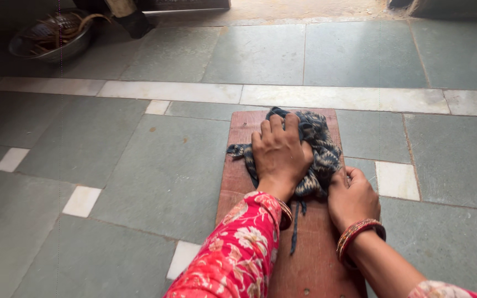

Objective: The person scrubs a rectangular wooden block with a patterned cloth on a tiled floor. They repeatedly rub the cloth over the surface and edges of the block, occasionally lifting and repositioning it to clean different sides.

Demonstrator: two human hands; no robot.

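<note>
A long reddish-brown wooden board (316,259) lies on the stone floor in front of me. On its far half sits a bunched dark blue and cream patterned cloth (321,146). My left hand (279,154) presses down flat on the cloth's left part, fingers pointing away. My right hand (351,196) grips the near right edge of the cloth, fingers curled into it. Both wrists carry red and gold bangles, and the left arm wears a red floral sleeve. A thin strand of the cloth hangs toward me along the board.
The floor is grey-green stone slabs (155,165) with white inlay strips (327,96). A metal bowl (51,38) holding dark items stands at the far left, next to a dark foot or shoe (134,23).
</note>
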